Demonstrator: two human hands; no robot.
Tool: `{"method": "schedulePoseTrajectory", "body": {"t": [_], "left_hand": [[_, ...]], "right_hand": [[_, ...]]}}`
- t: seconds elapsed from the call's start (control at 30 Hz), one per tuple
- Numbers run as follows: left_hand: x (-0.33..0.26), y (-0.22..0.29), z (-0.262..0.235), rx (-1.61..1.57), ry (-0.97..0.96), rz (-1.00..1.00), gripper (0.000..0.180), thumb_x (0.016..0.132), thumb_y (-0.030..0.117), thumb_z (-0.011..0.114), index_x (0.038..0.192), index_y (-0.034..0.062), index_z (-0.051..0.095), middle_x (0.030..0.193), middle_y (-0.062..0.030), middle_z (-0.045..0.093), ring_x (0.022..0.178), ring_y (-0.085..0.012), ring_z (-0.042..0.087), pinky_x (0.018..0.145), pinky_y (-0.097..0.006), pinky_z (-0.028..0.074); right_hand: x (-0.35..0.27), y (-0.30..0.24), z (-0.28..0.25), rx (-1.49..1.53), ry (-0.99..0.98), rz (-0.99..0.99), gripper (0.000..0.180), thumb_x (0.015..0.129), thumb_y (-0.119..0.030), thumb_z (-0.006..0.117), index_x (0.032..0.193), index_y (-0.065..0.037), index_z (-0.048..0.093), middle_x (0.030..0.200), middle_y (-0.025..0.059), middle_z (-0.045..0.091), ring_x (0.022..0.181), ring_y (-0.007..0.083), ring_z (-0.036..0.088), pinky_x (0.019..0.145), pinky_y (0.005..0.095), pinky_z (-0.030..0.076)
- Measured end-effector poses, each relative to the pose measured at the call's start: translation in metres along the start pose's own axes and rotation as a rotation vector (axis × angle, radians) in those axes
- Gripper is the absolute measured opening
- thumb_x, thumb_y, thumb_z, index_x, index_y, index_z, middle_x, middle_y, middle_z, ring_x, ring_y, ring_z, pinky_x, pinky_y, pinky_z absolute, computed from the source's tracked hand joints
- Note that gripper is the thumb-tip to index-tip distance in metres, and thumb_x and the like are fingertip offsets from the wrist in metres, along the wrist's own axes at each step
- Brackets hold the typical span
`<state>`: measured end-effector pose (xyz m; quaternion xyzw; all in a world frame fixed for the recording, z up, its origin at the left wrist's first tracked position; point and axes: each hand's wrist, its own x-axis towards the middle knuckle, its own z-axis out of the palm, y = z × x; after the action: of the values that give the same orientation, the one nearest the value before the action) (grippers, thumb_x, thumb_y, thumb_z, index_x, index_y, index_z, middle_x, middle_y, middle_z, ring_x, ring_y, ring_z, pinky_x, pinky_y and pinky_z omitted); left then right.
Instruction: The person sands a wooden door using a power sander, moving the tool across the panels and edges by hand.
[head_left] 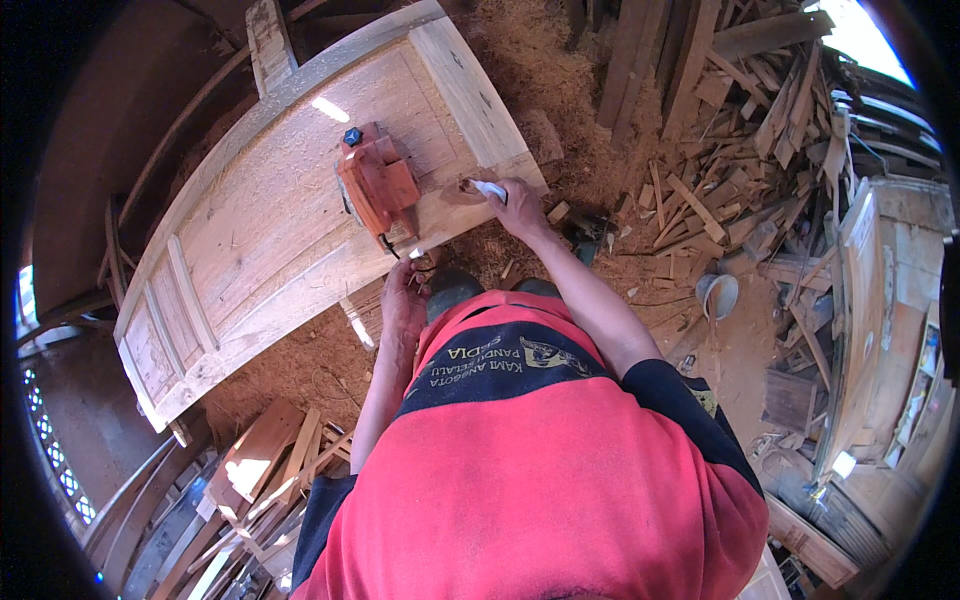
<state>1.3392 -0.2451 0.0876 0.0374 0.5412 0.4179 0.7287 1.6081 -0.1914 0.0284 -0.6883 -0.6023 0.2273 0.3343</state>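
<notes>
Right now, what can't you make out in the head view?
Head view:
Underside of the electric planer: hidden by its body, resting on the wooden door.
Bright spot by the left hand: too small to identify.
White tube: rear end covered by the right hand.

Door panel is lying ahead, running off left. Planer is sitting on it; left hand is sitting by the near edge, nearer than planer. Right hand is holding tube over panel, right of planer. Scrap heap is lying farther right, bucket sitting nearer. Boards are lying near left.
</notes>
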Motion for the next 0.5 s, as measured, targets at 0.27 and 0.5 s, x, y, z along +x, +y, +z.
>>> {"method": "schedulePoseTrajectory", "body": {"t": [0.27, 0.5], "left_hand": [[0.006, -0.003, -0.012, -0.008, -0.015, 0.001, 0.017, 0.095, 0.026, 0.061, 0.109, 0.0156, 0.062, 0.090, 0.0053, 0.062, 0.075, -0.0082, 0.054, 0.065, -0.026, 0.042], [0.009, -0.006, -0.015, -0.002, -0.021, -0.015, 0.027, 0.096, 0.028, 0.061, 0.120, 0.0158, 0.061, 0.095, 0.0041, 0.062, 0.078, -0.0102, 0.054, 0.067, -0.027, 0.043]], "right_hand": [[0.000, -0.004, -0.001, 0.020, -0.071, 0.037, 0.024, 0.083, -0.021, 0.069, 0.094, 0.000, 0.065, 0.089, 0.0222, 0.066, 0.087, 0.0414, 0.064, 0.077, 0.0498, 0.050], [-0.004, 0.000, 0.001, 0.038, -0.052, 0.034, 0.024, 0.083, -0.021, 0.069, 0.094, 0.000, 0.064, 0.089, 0.0219, 0.066, 0.088, 0.0409, 0.063, 0.077, 0.0498, 0.050]]}}
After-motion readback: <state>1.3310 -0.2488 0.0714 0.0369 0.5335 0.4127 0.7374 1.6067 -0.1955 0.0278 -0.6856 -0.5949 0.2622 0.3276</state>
